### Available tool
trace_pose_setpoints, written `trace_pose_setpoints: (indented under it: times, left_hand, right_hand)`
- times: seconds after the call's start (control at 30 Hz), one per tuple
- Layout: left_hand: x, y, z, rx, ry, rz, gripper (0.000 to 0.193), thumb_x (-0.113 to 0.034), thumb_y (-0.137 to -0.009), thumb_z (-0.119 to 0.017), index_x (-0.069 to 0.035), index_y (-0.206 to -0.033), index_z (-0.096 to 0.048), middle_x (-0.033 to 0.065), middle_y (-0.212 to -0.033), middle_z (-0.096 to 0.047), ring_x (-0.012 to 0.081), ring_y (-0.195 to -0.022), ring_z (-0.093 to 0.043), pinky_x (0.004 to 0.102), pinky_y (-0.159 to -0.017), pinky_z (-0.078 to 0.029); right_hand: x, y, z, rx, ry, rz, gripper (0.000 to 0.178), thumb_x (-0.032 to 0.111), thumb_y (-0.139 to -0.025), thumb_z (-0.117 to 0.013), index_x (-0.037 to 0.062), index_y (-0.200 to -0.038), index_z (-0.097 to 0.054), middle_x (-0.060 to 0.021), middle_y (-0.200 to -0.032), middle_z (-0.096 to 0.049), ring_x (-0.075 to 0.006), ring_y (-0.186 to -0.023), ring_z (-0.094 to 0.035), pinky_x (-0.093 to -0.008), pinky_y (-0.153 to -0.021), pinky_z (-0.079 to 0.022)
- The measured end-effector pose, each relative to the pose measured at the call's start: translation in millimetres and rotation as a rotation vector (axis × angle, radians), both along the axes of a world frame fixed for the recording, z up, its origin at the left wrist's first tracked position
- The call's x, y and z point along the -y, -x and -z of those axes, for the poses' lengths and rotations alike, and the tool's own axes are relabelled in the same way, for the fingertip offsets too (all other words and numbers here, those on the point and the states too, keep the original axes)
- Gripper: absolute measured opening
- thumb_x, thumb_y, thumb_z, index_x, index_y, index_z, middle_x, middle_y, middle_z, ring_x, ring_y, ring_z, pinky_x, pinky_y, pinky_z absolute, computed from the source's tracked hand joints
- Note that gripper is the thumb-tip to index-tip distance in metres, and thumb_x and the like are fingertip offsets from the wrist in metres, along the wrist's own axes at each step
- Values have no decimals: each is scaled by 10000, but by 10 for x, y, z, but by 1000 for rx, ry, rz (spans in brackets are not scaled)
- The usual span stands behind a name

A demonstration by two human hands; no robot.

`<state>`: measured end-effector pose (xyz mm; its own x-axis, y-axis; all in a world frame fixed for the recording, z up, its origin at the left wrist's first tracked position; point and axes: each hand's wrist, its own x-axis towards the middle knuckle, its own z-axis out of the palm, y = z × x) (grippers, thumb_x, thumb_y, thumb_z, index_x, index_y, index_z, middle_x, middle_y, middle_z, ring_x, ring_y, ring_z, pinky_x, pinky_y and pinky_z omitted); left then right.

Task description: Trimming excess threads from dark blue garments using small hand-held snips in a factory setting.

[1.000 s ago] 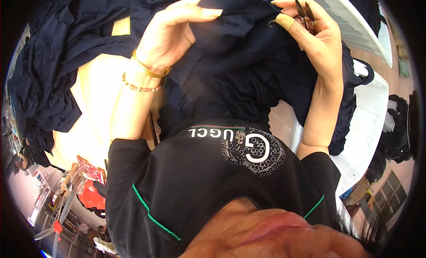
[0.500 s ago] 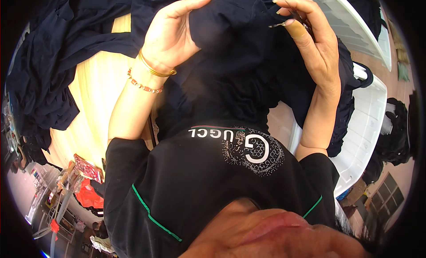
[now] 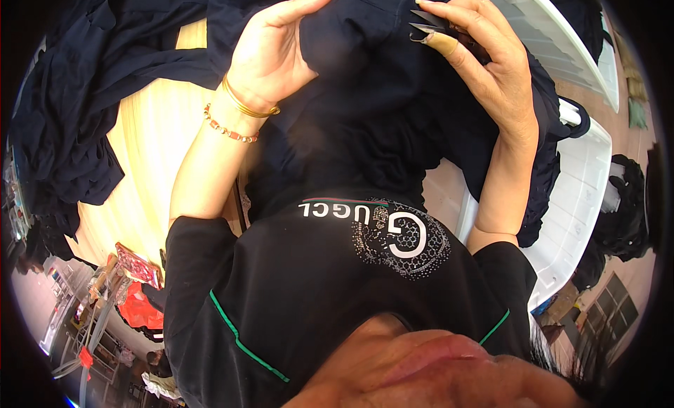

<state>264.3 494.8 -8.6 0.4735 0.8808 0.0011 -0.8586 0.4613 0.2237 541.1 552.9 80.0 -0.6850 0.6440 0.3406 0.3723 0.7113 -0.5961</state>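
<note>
Dark navy cloth (image 3: 358,78) spreads across the upper middle and down over my lap. My left hand (image 3: 274,57) holds its edge near the top, the thumb stretched along it and the other fingers hidden under the fabric. In my right hand (image 3: 491,64) is a small pair of thread snips (image 3: 423,23), gripped between thumb and fingers. The two pointed blades stand apart and point left, close over the cloth. A yellowish wrap covers the tip of my right thumb.
More navy cloth (image 3: 63,120) is heaped on the light wooden table (image 3: 154,148) at left. A white plastic basket (image 3: 579,211) stands at right, with a white panel (image 3: 572,36) beyond it. Dark bundles (image 3: 621,218) lie on the floor at far right. A red bag (image 3: 142,306) sits at lower left.
My right hand has shifted a little left, and the snips' blades now show spread apart over the cloth. My left hand has hardly moved.
</note>
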Motion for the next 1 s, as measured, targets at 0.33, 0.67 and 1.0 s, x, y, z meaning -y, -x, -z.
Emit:
trace_pose_setpoints:
  times: [0.33,0.67,1.0]
  left_hand:
    - [12,18,56,26,-13,33,383,-228,-1101,-439,-8,-1363,-612,129,-1376,-657,255,-1277,-625,397,-1153,-444]
    - [12,13,85,24,-17,65,418,-269,-1114,-426,-6,-1408,-566,126,-1412,-631,253,-1295,-610,402,-1162,-433]
    - [39,62,114,4,-28,88,421,-274,-1118,-421,-14,-1423,-553,123,-1424,-621,249,-1308,-599,402,-1161,-435]
  right_hand:
    - [-41,-14,42,-5,-54,-49,357,122,-868,-795,72,-1218,-751,-36,-1035,-642,-130,-893,-602,-239,-755,-469]
    - [-43,26,40,15,-116,-64,364,96,-851,-798,69,-1211,-755,-45,-998,-650,-150,-877,-611,-254,-756,-477]
    - [138,196,-254,28,9,15,330,59,-821,-822,-18,-1130,-736,-117,-911,-630,-236,-808,-624,-308,-727,-502]
